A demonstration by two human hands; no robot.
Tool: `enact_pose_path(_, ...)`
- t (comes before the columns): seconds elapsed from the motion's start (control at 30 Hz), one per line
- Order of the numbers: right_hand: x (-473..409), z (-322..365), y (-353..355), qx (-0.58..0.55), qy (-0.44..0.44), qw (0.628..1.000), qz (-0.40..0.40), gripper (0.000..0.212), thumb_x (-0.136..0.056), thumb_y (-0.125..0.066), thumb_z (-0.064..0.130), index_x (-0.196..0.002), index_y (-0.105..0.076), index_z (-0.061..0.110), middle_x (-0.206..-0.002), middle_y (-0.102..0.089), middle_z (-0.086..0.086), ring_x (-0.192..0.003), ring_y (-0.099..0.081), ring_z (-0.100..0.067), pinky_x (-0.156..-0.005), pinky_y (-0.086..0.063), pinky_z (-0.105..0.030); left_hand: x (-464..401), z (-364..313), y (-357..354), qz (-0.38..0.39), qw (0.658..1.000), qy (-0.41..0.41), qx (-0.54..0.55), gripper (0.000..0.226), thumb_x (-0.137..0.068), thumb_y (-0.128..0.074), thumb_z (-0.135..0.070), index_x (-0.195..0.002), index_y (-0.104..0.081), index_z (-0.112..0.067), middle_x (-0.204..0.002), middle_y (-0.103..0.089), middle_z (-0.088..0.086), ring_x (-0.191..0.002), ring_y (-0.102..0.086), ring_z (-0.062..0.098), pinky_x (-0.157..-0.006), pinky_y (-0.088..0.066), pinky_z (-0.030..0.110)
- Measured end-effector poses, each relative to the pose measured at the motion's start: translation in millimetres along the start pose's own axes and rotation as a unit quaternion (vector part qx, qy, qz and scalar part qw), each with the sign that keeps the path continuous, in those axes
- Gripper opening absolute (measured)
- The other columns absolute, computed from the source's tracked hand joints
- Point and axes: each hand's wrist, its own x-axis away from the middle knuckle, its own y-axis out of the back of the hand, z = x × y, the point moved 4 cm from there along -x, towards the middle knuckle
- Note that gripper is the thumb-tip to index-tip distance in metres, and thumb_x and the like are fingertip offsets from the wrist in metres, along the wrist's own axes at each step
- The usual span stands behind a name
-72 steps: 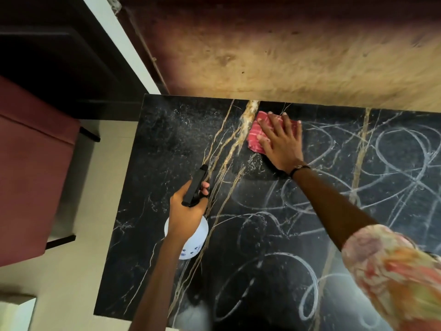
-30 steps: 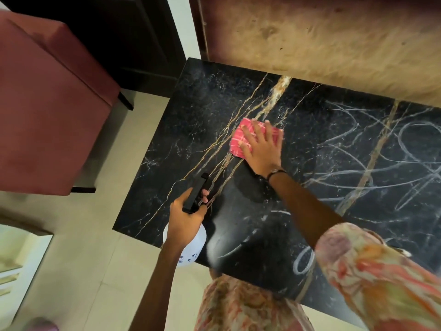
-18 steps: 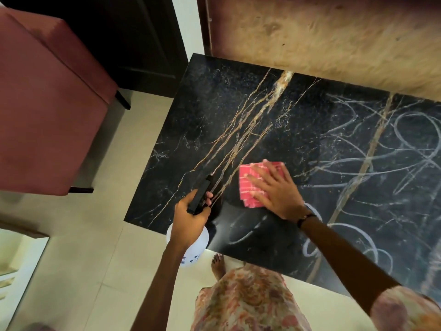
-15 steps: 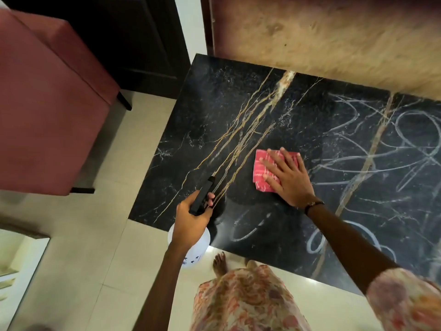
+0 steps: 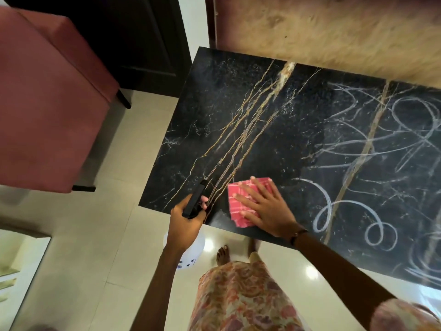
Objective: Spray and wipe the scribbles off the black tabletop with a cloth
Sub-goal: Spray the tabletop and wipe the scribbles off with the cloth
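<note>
The black marble tabletop [image 5: 214,120] with gold veins fills the middle and right. White chalk scribbles [image 5: 346,211] cover its right half; the left part shows none. My right hand [image 5: 265,206] lies flat, fingers spread, pressing a folded pink checked cloth [image 5: 235,204] onto the tabletop near its front edge. My left hand [image 5: 185,223] grips a spray bottle [image 5: 191,253] with a white body and a black trigger head, held just off the front left edge of the table.
A red upholstered chair [image 5: 47,103] stands at the left on the pale tiled floor [image 5: 95,235]. A tan wall [image 5: 322,32] backs the table. My bare foot [image 5: 222,253] and patterned dress [image 5: 238,295] are below the front edge.
My right hand has slid the cloth from the far middle of the table back toward the front edge. Scribbles near the front left have gone. The left hand kept hold of the bottle.
</note>
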Motion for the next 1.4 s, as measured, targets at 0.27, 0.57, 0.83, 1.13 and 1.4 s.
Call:
enact_pose_path(0.27,-27.9,-40.7,18.2,-0.047,-0.199,0.979,0.003,0.059,-0.096,-0.009,0.059,-0.149,-0.016,0.035,-0.159,-0.021,-0.002,-0.147,-0.012,-0.032,-0.116,-0.007,-0.061,22.3,8.5,12.0,-0.024,0.999,0.026,0.01,0.033,-0.084,-0.06,0.006,-0.078,-0.06,-0.027,-0.065,-0.06,-0.006,-0.064,-0.057,0.015,-0.08,-0.051,0.045)
enact_pose_path(0.57,-61.6,89.9,8.6,-0.044,-0.033,0.998,-0.011,0.054,-0.098,-0.017,0.054,-0.146,-0.03,0.033,-0.154,-0.032,-0.004,-0.145,-0.019,-0.036,-0.114,-0.014,-0.063,30.0,33.0,22.9,-0.024,0.999,0.016,-0.02,0.019,-0.079,-0.056,0.014,-0.079,-0.061,-0.004,-0.038,-0.047,-0.006,-0.043,-0.037,0.015,-0.047,-0.037,0.027)
enact_pose_path(0.83,52.3,4.7,0.1,-0.004,-0.059,0.998,0.004,0.054,-0.099,-0.015,0.057,-0.149,-0.015,0.037,-0.158,-0.021,-0.002,-0.147,-0.008,-0.031,-0.115,-0.013,-0.058,44.6,36.4,21.5,-0.006,1.0,0.011,-0.002,0.034,-0.083,-0.056,0.011,-0.077,-0.061,-0.023,-0.049,-0.058,-0.009,-0.046,-0.042,0.013,-0.048,-0.038,0.026)
enact_pose_path(1.13,-16.6,32.0,10.8,-0.078,-0.198,0.977,0.012,0.058,-0.096,-0.016,0.056,-0.145,-0.034,0.031,-0.154,-0.031,-0.005,-0.144,-0.019,-0.037,-0.113,-0.011,-0.066,55.9,39.8,6.0,0.045,0.998,-0.029,-0.024,0.032,-0.081,-0.055,0.011,-0.083,-0.064,-0.019,-0.068,-0.06,-0.002,-0.043,-0.037,0.01,-0.045,-0.037,0.026)
enact_pose_path(1.4,99.5,15.7,-10.7,-0.023,-0.083,0.996,0.003,0.054,-0.099,-0.014,0.057,-0.148,-0.024,0.035,-0.157,-0.026,-0.001,-0.146,-0.014,-0.032,-0.114,-0.015,-0.058,60.5,29.9,-23.2,0.05,0.998,-0.023,-0.035,0.034,-0.082,-0.056,0.01,-0.084,-0.064,-0.023,-0.072,-0.062,-0.001,-0.043,-0.047,0.008,-0.044,-0.039,0.019)
